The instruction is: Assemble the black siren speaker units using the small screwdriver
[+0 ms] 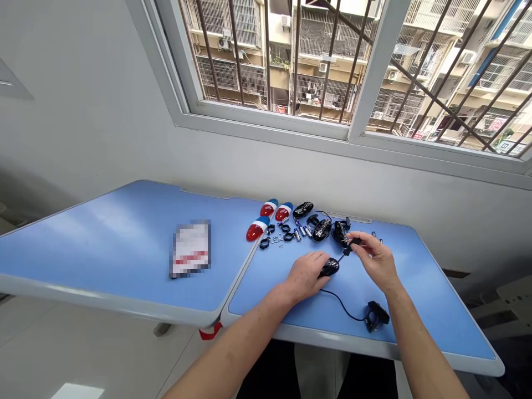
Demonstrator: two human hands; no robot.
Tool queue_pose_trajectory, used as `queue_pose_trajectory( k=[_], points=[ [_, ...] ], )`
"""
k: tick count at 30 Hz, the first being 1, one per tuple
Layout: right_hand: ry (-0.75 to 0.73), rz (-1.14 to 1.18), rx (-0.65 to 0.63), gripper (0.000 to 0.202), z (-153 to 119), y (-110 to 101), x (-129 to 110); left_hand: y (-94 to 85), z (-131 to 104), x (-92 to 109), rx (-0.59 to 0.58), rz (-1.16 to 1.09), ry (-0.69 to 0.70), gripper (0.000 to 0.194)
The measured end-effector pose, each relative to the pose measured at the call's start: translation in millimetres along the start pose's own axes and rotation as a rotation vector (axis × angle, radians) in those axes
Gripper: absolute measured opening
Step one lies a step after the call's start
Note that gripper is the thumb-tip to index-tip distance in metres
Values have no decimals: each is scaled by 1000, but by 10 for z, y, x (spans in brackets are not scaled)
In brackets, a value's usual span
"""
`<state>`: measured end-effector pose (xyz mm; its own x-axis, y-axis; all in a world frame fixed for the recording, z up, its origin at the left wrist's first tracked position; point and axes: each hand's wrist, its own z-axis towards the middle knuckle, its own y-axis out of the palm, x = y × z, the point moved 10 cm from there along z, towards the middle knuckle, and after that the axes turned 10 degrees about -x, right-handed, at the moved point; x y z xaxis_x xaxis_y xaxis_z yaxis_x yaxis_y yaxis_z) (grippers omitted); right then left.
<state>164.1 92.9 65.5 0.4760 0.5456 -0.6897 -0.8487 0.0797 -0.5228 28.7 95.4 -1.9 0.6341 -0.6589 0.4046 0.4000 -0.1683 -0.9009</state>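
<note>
My left hand [305,275] rests on the table with its fingers closed around a glossy black oval housing [331,267], covering its left part. My right hand [376,259] pinches the black handle of what looks like a screwdriver [352,245]. Its thin shaft slants down left to the housing; whether the tip sits in a screw is too small to tell. From beneath my left hand a black cable [343,306] curves right to a black clamp piece [376,316] near the front edge. Another black oval housing [341,233] lies just behind the screwdriver.
Red, white and blue oval covers [257,228] lie along the table seam. Near them are black ring clamps [265,243], small screws [277,239] and batteries [307,230]. More black housings [322,229] stand by the wall. A blurred packet [191,249] lies on the left table.
</note>
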Motion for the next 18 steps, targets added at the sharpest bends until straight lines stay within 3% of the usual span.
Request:
queue_pose_trajectory(
  k=[10,14,18],
  points=[
    [12,-310,282,21,-73,-116,-241,-12,-13,20,-11,2,6,31],
    [16,-233,247,20,-50,-135,-201,-1,-12,14,-19,3,-3,32],
    [20,-46,91,27,1,-73,-157,3,-8,12,-21,-9,-4,31]
  ],
)
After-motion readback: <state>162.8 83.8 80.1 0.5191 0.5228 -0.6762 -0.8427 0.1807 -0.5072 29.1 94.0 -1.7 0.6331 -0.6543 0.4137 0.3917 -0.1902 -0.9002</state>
